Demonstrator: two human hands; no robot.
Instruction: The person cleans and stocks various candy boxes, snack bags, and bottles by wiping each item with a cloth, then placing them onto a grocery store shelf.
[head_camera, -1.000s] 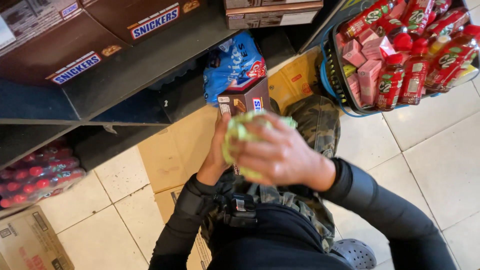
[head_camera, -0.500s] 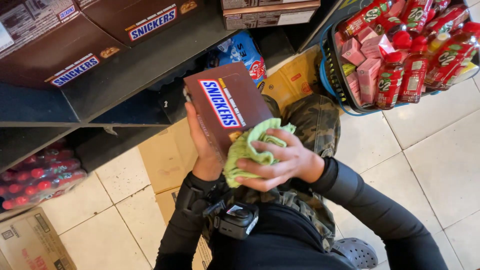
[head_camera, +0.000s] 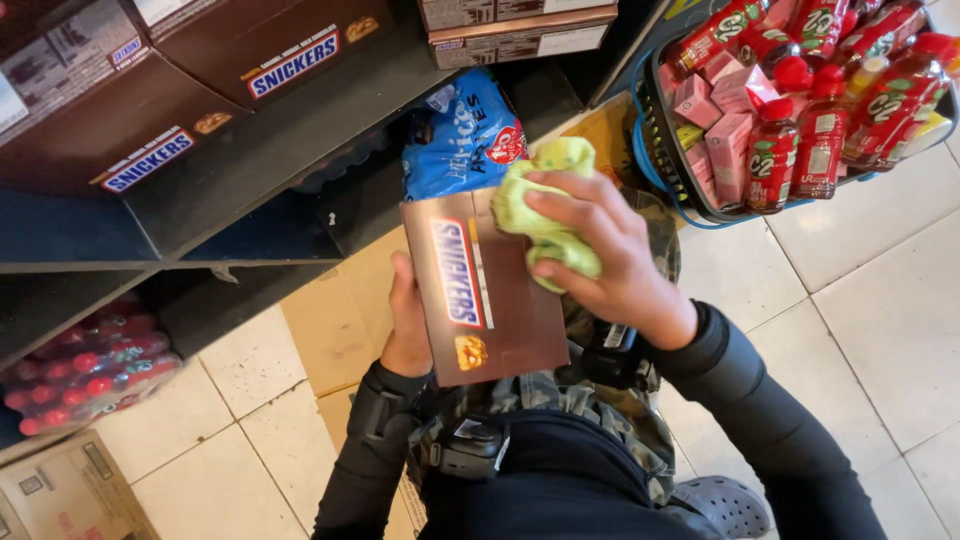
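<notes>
Fingers of your right hand (head_camera: 610, 265) are curled tight around a crumpled light-green cleaning cloth (head_camera: 548, 210), pressing it against the far right corner of the flat brown cardboard candy-bar carton (head_camera: 485, 290). Your left hand (head_camera: 408, 325) grips that carton by its left long edge, thumb hidden behind it and fingertips wrapped up over the rim, so the broad printed face tilts up toward you at chest height, over your camouflage-patterned trousers (head_camera: 600, 400).

Judging by the cloth's place, you are wiping the carton's top face, with the stroke at the far end; the near end, with its picture of a cut bar, lies uncovered below the cloth. A fair next move would be to draw the cloth down the length of the face while your left hand keeps the carton steady and angled. Mind that the grip is on one edge only, so hard pressure at the free corner could twist it out of your hold.

Just beyond the carton lies a blue crinkled snack bag (head_camera: 462, 135) on the floor-level shelf, and more brown cartons (head_camera: 150, 160) sit on the dark shelf (head_camera: 300, 130) up to the left. To the right, well apart from your hands, stands a blue-rimmed wire basket (head_camera: 650, 150) filled with red drink bottles (head_camera: 822, 135) and small pink boxes (head_camera: 728, 140).
</notes>
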